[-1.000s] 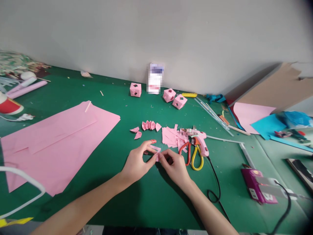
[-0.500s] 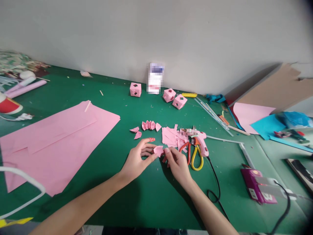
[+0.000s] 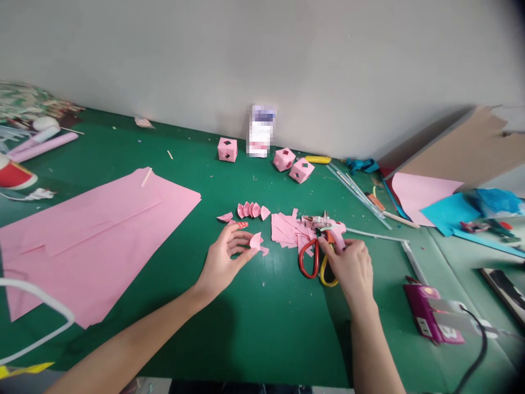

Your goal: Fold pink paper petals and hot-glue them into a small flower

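My left hand (image 3: 225, 251) pinches a small curved pink paper piece (image 3: 255, 241) between thumb and fingers, and a narrow pink scrap shows just beside it. On the right, my right hand (image 3: 355, 268) is closed round the handle of a pink and white glue gun (image 3: 338, 234), which lies over the scissors (image 3: 301, 266) with one red and one yellow handle. A pile of pink paper strips (image 3: 285, 229) lies left of the glue gun's nozzle. Behind my left hand stands a row of folded pink pieces (image 3: 255, 210), with a loose pink piece (image 3: 225, 218) beside it.
Large pink sheets (image 3: 102, 241) cover the table's left part. Three pink paper polyhedra (image 3: 227, 150) sit near the wall. At right are a purple power strip (image 3: 426, 312) with cords, clear glue sticks (image 3: 361, 194), blue sheets (image 3: 447, 210) and cardboard (image 3: 455, 142).
My right hand has left the paper piece and moved right onto the glue gun's handle. My left hand has shifted slightly left and up, still holding the paper piece.
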`<control>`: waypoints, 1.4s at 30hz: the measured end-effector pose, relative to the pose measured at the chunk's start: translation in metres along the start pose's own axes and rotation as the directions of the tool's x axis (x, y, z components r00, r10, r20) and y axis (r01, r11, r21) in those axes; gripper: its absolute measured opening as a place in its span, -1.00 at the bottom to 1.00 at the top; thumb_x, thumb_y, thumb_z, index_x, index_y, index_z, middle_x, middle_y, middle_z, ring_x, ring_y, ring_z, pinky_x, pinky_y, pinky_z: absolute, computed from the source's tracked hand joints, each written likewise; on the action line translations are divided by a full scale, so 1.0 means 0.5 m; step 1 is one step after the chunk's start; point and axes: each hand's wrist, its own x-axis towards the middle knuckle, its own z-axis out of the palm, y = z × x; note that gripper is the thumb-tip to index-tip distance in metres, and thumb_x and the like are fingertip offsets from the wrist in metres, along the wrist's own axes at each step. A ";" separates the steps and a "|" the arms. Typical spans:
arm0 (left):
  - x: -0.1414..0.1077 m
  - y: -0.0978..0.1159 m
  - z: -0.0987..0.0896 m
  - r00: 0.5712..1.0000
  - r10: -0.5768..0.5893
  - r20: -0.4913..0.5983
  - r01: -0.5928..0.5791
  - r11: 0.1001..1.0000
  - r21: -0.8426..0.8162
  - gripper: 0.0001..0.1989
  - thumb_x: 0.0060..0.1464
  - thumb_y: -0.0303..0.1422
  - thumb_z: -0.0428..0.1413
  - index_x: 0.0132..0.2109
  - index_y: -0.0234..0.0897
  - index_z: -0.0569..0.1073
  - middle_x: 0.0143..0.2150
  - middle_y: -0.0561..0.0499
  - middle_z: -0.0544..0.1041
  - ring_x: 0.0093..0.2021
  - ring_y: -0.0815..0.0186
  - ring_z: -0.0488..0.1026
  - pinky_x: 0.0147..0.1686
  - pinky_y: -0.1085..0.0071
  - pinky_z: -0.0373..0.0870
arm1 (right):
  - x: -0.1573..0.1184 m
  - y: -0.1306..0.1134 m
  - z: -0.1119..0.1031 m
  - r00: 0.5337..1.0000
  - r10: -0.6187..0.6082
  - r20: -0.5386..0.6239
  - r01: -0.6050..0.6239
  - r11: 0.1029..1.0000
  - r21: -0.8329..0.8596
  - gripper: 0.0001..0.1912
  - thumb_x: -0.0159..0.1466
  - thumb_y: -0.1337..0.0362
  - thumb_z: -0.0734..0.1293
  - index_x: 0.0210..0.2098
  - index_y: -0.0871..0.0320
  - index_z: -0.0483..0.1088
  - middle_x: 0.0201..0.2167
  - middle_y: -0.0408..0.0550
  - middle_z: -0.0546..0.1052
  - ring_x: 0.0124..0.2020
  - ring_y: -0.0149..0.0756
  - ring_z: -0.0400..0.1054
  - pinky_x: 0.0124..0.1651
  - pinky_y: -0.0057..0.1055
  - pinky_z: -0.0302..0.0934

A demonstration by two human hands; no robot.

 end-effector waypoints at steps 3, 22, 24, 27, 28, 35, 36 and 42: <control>0.001 -0.001 0.000 1.000 0.014 0.002 -0.015 1.000 0.008 -0.53 0.08 -0.26 0.24 0.09 -0.22 0.28 -0.10 -0.09 0.55 -0.11 0.24 0.58 -0.14 0.29 0.60 | -0.003 -0.003 0.006 0.995 -0.018 0.101 0.022 0.999 -0.038 -0.31 0.18 -0.33 0.18 -0.14 0.22 0.29 -0.23 0.27 0.48 -0.19 0.11 0.40 -0.19 -0.16 0.22; 0.000 0.004 -0.001 1.000 0.014 -0.003 -0.014 1.000 -0.003 -0.51 0.07 -0.26 0.24 0.09 -0.22 0.26 -0.07 -0.12 0.59 -0.10 0.22 0.60 -0.05 0.23 0.59 | -0.065 -0.081 -0.005 0.979 -0.184 -0.090 0.205 0.900 0.384 -0.43 0.18 -0.18 0.30 -0.11 0.20 0.39 -0.60 -0.16 0.41 -0.59 -0.30 0.23 -0.44 -0.39 0.16; 0.001 0.006 -0.001 1.000 0.007 -0.019 -0.008 1.000 -0.018 -0.53 0.05 -0.28 0.26 0.06 -0.21 0.28 -0.09 -0.10 0.59 -0.10 0.23 0.60 -0.05 0.25 0.59 | -0.073 -0.084 0.002 0.968 -0.231 -0.097 0.251 0.887 0.389 -0.48 0.20 -0.12 0.30 -0.12 0.21 0.41 -0.62 -0.18 0.39 -0.62 -0.33 0.20 -0.46 -0.40 0.14; 0.002 0.008 -0.002 1.000 -0.003 -0.027 0.002 0.999 -0.034 -0.54 0.04 -0.31 0.27 0.05 -0.21 0.29 -0.10 -0.08 0.58 -0.10 0.25 0.60 -0.04 0.28 0.58 | -0.078 -0.084 0.015 0.947 -0.301 -0.109 0.320 0.863 0.392 -0.50 0.22 -0.08 0.30 -0.10 0.23 0.42 -0.57 -0.13 0.43 -0.61 -0.34 0.21 -0.45 -0.40 0.15; 0.001 0.008 -0.002 1.000 -0.004 -0.026 0.003 0.999 -0.036 -0.54 0.04 -0.31 0.27 0.05 -0.21 0.28 -0.10 -0.07 0.58 -0.10 0.25 0.60 -0.05 0.28 0.58 | -0.079 -0.083 0.019 0.941 -0.318 -0.113 0.336 0.857 0.390 -0.50 0.23 -0.08 0.30 -0.10 0.24 0.42 -0.54 -0.11 0.45 -0.59 -0.34 0.23 -0.45 -0.40 0.16; 0.000 0.009 -0.003 1.000 -0.009 -0.021 0.008 0.999 -0.049 -0.54 0.05 -0.29 0.26 0.05 -0.21 0.28 -0.10 -0.07 0.58 -0.11 0.25 0.60 -0.05 0.28 0.58 | -0.080 -0.082 0.026 0.913 -0.391 -0.117 0.406 0.846 0.346 -0.54 0.28 -0.04 0.27 -0.07 0.22 0.42 -0.42 0.02 0.50 -0.46 -0.24 0.35 -0.37 -0.36 0.22; 0.001 0.010 -0.003 1.000 -0.010 -0.019 0.009 0.999 -0.048 -0.54 0.05 -0.29 0.26 0.04 -0.21 0.28 -0.11 -0.07 0.58 -0.11 0.25 0.60 -0.05 0.28 0.58 | -0.080 -0.083 0.025 0.911 -0.395 -0.119 0.411 0.844 0.344 -0.54 0.28 -0.04 0.26 -0.07 0.23 0.42 -0.42 0.02 0.50 -0.45 -0.22 0.35 -0.36 -0.35 0.22; 0.000 0.015 -0.003 1.000 -0.009 -0.014 0.009 0.999 -0.044 -0.54 0.04 -0.30 0.26 0.04 -0.22 0.28 -0.11 -0.06 0.58 -0.11 0.25 0.60 -0.05 0.28 0.58 | -0.078 -0.081 0.028 0.899 -0.412 -0.151 0.438 0.836 0.331 -0.55 0.29 -0.02 0.26 -0.07 0.23 0.43 -0.40 0.04 0.52 -0.47 -0.24 0.35 -0.36 -0.35 0.24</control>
